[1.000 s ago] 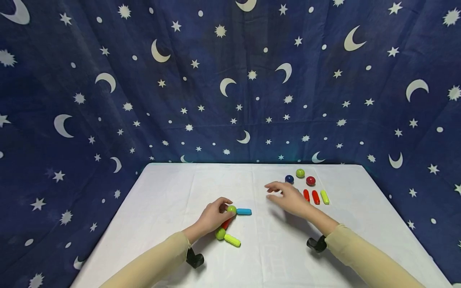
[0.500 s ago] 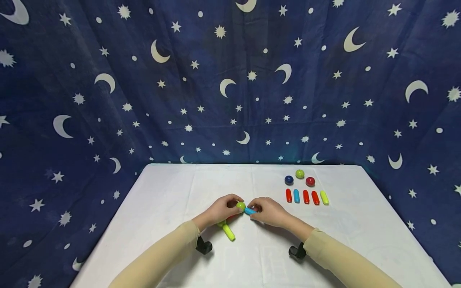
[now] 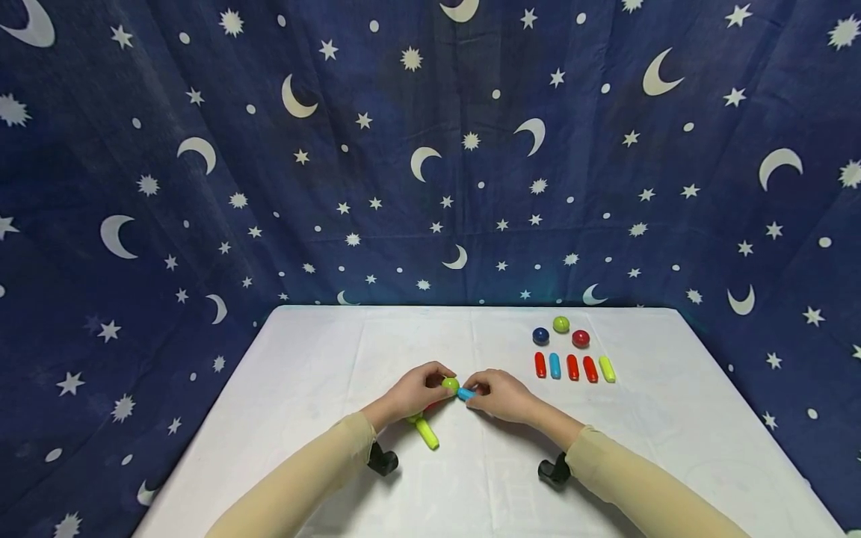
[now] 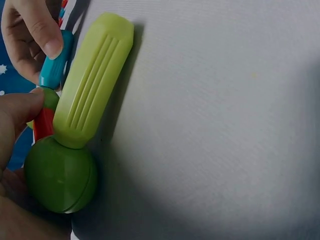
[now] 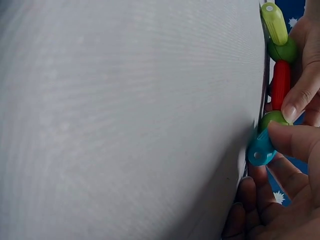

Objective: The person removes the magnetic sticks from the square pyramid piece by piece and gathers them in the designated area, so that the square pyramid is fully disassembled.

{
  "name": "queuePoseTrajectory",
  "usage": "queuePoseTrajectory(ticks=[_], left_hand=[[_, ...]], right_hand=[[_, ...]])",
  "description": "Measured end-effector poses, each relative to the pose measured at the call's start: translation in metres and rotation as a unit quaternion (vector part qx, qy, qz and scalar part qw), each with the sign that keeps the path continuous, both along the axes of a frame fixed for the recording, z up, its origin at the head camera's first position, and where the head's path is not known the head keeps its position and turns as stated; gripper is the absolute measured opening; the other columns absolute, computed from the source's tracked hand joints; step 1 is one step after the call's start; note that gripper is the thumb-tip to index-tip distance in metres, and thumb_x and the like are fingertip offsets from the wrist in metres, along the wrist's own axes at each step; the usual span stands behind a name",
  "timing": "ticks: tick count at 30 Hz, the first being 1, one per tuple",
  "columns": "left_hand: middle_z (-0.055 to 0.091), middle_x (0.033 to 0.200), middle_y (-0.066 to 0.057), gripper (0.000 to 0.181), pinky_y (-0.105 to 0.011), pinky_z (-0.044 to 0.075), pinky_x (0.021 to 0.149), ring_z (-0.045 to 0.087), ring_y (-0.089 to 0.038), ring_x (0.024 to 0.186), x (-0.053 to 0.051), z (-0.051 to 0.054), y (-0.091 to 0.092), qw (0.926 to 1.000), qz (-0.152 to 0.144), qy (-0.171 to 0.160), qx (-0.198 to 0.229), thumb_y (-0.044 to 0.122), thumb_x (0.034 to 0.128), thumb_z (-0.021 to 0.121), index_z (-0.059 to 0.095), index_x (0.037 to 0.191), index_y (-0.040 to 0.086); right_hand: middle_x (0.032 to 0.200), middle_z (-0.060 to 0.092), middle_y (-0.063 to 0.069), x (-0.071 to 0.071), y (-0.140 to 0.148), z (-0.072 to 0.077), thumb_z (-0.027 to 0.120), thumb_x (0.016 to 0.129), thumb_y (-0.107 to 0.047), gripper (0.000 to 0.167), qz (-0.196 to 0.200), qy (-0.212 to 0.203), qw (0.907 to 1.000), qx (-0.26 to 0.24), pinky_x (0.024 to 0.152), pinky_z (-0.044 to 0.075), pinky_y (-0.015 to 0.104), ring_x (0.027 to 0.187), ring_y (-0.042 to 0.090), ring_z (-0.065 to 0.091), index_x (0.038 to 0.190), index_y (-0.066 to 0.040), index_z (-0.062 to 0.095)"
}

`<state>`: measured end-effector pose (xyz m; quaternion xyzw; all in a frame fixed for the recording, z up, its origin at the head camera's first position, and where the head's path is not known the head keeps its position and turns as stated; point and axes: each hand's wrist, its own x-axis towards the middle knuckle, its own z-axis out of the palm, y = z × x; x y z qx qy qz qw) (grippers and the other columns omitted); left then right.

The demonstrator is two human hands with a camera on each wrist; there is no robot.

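Observation:
My left hand (image 3: 413, 392) pinches a green ball (image 3: 451, 384) between thumb and fingers. A blue rod (image 3: 466, 394) meets this ball on its right, and my right hand (image 3: 504, 396) pinches that rod. From the same ball a red rod (image 5: 281, 85), partly covered by the left hand in the head view, leads to a second green ball (image 4: 60, 175). A yellow-green rod (image 4: 95, 80) joins that second ball and slants away across the white cloth. Ball-and-rod pieces stand end to end as a bent chain between my hands.
At the back right of the white table (image 3: 323, 336) lie a dark blue ball (image 3: 541, 336), a green ball (image 3: 561, 324) and a red ball (image 3: 581, 339). Before them is a row of several rods, red, blue (image 3: 554, 366) and yellow (image 3: 607, 369). A starry curtain (image 3: 430, 187) hangs behind.
The right hand came leftward from beside the loose rods and took hold of the blue rod. My left hand shifted slightly right with the chain, which turned. Over the last half second, almost nothing moved.

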<state>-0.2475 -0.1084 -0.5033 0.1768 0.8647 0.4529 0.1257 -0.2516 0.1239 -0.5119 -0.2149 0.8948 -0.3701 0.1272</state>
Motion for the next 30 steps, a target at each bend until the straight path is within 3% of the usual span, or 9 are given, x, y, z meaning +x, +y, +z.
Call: queuePoseTrajectory(ticks=[10, 15, 19, 23, 27, 30], left_hand=[[0.065, 0.105, 0.005, 0.027, -0.034, 0.047, 0.086, 0.057, -0.013, 0.095, 0.0, -0.001, 0.0, 0.9999, 0.006, -0.005, -0.007, 0.023, 0.0976, 0.072, 0.069, 0.124, 0.018], [0.064, 0.104, 0.004, 0.027, -0.034, 0.047, 0.085, 0.056, -0.014, 0.094, -0.001, -0.002, -0.001, 0.9999, 0.006, 0.001, -0.009, 0.023, 0.0971, 0.073, 0.069, 0.123, 0.018], [0.064, 0.104, 0.004, 0.027, -0.034, 0.045, 0.086, 0.054, -0.015, 0.094, -0.001, -0.002, 0.0, 0.9999, 0.007, 0.002, -0.01, 0.023, 0.0964, 0.074, 0.07, 0.123, 0.018], [0.063, 0.105, 0.005, 0.027, -0.035, 0.045, 0.087, 0.054, -0.015, 0.095, -0.001, -0.002, 0.0, 0.9999, 0.006, 0.003, -0.01, 0.024, 0.0963, 0.074, 0.07, 0.123, 0.018], [0.064, 0.105, 0.005, 0.027, -0.034, 0.045, 0.087, 0.055, -0.015, 0.096, 0.0, -0.002, 0.0, 0.9999, 0.007, 0.002, -0.01, 0.023, 0.096, 0.074, 0.07, 0.123, 0.019], [0.064, 0.106, 0.005, 0.027, -0.035, 0.045, 0.088, 0.056, -0.015, 0.097, 0.0, -0.001, -0.001, 1.0, 0.005, 0.003, -0.007, 0.023, 0.0961, 0.074, 0.07, 0.122, 0.019]], right_hand=[[0.086, 0.064, 0.002, 0.005, 0.016, 0.01, 0.072, 0.096, -0.022, 0.017, 0.003, -0.068, 0.9938, -0.088, 0.06, 0.043, 0.03, 0.072, 0.018, 0.053, 0.112, -0.017, 0.071], [0.088, 0.067, 0.006, 0.001, 0.039, 0.023, 0.073, 0.096, -0.025, 0.028, -0.015, -0.077, 0.9906, -0.113, 0.066, 0.046, 0.035, 0.078, 0.026, 0.057, 0.122, -0.013, 0.07], [0.093, 0.069, 0.011, -0.003, 0.07, 0.036, 0.074, 0.095, -0.025, 0.037, -0.052, -0.083, 0.986, -0.135, 0.072, 0.052, 0.043, 0.086, 0.037, 0.061, 0.128, -0.009, 0.067], [0.104, 0.067, 0.013, -0.009, 0.112, 0.049, 0.074, 0.096, -0.029, 0.049, -0.106, -0.093, 0.9785, -0.15, 0.077, 0.051, 0.044, 0.095, 0.039, 0.059, 0.136, -0.004, 0.061], [0.124, 0.063, 0.019, -0.016, 0.157, 0.059, 0.072, 0.097, -0.04, 0.065, -0.169, -0.095, 0.9719, -0.133, 0.088, 0.049, 0.046, 0.11, 0.038, 0.056, 0.145, -0.002, 0.052], [0.144, 0.051, 0.026, -0.019, 0.188, 0.061, 0.068, 0.098, -0.046, 0.074, -0.209, -0.099, 0.9656, -0.118, 0.1, 0.046, 0.055, 0.125, 0.044, 0.05, 0.15, 0.001, 0.044]])
